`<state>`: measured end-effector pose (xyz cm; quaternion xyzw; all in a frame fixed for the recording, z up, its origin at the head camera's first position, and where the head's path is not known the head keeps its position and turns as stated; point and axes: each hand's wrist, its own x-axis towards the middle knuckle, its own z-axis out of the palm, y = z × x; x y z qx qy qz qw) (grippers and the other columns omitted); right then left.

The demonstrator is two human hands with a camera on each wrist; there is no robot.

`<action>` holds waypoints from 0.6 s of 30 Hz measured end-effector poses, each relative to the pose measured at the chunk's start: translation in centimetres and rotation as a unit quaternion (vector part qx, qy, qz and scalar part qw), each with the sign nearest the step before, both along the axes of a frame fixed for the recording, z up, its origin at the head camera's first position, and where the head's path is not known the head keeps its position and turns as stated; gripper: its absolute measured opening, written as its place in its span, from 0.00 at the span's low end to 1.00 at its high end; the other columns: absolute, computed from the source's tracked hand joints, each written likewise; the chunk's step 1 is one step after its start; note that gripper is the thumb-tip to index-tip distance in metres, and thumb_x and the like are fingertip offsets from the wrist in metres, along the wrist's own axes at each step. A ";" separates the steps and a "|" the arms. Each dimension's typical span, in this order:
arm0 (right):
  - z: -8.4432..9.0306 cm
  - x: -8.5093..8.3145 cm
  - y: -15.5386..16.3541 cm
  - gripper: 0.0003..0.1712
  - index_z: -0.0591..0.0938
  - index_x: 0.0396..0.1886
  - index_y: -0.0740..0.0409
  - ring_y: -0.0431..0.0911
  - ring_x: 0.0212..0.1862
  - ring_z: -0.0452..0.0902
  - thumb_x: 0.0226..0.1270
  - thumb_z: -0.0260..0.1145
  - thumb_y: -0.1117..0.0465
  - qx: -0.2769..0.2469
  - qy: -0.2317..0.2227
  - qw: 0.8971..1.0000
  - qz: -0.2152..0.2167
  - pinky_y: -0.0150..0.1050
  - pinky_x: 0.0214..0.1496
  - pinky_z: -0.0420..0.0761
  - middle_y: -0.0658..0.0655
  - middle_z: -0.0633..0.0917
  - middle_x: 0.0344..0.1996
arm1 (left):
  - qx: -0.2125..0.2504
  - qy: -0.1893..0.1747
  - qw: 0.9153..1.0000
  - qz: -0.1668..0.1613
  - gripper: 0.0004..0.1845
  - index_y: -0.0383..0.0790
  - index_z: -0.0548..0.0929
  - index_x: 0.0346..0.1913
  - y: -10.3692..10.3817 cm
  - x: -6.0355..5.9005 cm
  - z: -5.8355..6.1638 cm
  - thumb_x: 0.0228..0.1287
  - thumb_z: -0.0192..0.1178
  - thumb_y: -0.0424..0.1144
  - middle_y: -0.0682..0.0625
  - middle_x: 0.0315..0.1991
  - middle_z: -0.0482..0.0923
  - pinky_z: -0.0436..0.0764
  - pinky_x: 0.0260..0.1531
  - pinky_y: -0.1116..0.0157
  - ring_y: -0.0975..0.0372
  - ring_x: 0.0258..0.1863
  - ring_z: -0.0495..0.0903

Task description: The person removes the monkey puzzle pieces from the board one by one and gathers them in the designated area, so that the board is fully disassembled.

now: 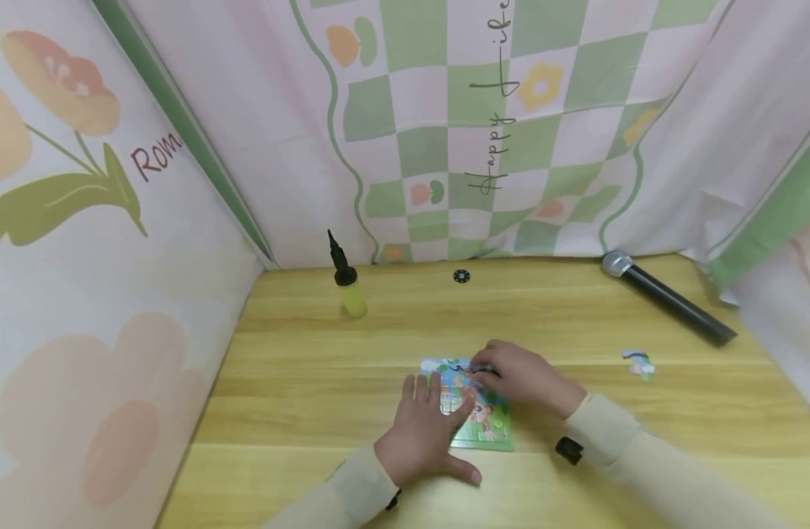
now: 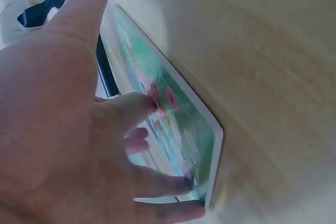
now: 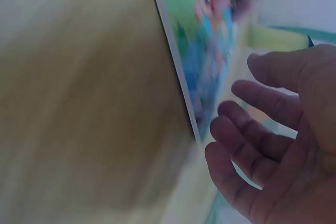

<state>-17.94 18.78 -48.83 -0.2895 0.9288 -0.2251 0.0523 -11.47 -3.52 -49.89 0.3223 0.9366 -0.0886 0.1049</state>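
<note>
A small jigsaw puzzle (image 1: 487, 433) with a cartoon picture in blue, green and orange lies in its flat tray on the table. My left hand (image 1: 423, 426) spreads over its left side, with fingertips touching the surface and the thumb stretched out to the near side. Above the far right part of the puzzle is my right hand (image 1: 520, 373), its fingers bent loosely. In the right wrist view, thumb and fingers (image 3: 268, 98) stand apart with nothing visible between them. A loose puzzle piece (image 1: 639, 365) lies farther right.
A yellow hand pump (image 1: 353, 297) with a black nozzle stands at the back left. Near the back edge lies a small black disc (image 1: 461, 276). A microphone (image 1: 669, 297) rests at the back right. Printed curtains (image 1: 418, 147) hang behind and beside the wooden table (image 1: 299, 411).
</note>
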 end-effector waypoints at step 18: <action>-1.4 0.7 -1.8 0.13 0.88 0.47 0.60 0.39 0.36 0.75 0.69 0.71 0.57 0.019 0.045 0.998 -0.025 0.36 0.35 0.80 0.52 0.81 0.41 | 0.016 0.024 0.995 0.098 0.68 0.38 0.53 0.81 -1.4 -4.0 -2.0 0.50 0.23 0.89 0.37 0.81 0.40 0.45 0.70 0.35 0.41 0.78 0.38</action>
